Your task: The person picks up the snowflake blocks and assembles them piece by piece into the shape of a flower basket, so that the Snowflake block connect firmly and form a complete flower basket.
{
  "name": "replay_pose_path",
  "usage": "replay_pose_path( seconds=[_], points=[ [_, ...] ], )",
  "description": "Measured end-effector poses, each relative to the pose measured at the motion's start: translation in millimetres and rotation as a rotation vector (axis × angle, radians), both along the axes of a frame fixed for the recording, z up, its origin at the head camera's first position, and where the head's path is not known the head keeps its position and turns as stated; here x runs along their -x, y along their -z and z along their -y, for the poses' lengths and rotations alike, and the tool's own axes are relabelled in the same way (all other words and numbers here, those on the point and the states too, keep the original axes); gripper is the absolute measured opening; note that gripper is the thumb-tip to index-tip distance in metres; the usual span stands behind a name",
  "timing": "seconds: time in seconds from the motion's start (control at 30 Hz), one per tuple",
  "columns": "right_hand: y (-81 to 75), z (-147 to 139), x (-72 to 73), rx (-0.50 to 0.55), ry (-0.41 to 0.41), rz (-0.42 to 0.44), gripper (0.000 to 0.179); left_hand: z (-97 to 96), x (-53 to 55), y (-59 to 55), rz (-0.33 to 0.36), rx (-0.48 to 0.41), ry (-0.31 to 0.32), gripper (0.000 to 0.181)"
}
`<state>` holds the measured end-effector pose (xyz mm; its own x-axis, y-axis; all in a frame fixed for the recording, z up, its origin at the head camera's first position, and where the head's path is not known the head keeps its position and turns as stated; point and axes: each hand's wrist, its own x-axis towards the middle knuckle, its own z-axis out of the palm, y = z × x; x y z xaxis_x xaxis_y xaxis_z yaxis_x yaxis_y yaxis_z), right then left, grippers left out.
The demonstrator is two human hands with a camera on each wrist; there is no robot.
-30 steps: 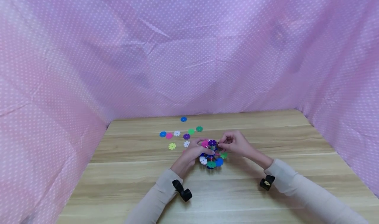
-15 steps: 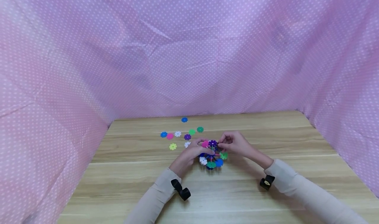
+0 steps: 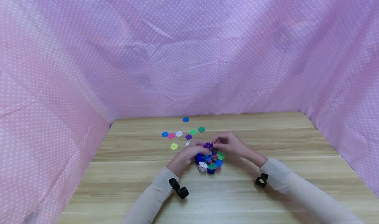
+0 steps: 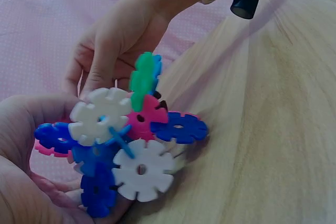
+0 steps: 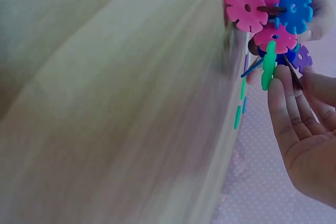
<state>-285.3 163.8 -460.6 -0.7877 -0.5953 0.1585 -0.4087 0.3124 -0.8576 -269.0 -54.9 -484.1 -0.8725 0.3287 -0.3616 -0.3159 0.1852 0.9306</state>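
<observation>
A many-coloured cluster of interlocking plastic snowflake discs (image 3: 208,159) is held just above the wooden table. My left hand (image 3: 189,153) grips it from the left, thumb over the top and fingers beneath. White discs (image 4: 143,170), blue, pink and green ones stick out at various angles. At the cluster's far right side my right hand (image 3: 232,145) pinches a dark brown disc (image 5: 292,71) between thumb and fingers. This disc is seen edge-on in the right wrist view, against the cluster; whether its slot is engaged cannot be told.
Several loose discs lie on the table behind the left hand, among them a yellow one (image 3: 174,146), a pink one (image 3: 171,136) and a blue one (image 3: 185,119). The wooden table (image 3: 124,184) ends at a pink dotted cloth (image 3: 189,69).
The cluster has tilted and shifted slightly left and towards me, showing more of its blue centre. Both hands have moved slightly left with it, keeping their holds.
</observation>
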Motion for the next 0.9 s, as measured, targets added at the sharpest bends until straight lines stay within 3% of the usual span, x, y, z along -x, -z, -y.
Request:
replay_pose_path(
  seconds=[0.17,0.33,0.47,0.67,0.9],
  points=[
    [2.6,7,2.7,-0.018,0.031,0.040,0.016,5.3,-4.4,-1.3,-0.021,0.021,-0.028,0.043],
    [3.1,13,8.4,-0.008,0.060,0.104,0.022,10.4,-10.8,-4.3,-0.005,0.075,-0.118,0.057],
    [-0.9,17,13.8,-0.003,0.041,0.138,0.027,14.2,-14.0,-6.0,0.001,0.116,-0.160,0.051],
    [-7.6,22,25.0,0.002,-0.024,0.219,0.032,18.5,-19.1,-8.6,0.004,0.119,-0.163,0.047],
    [-12.1,30,50.4,-0.027,-0.094,0.149,0.030,20.1,-25.4,-7.7,-0.012,0.132,-0.164,0.059]
  ],
)
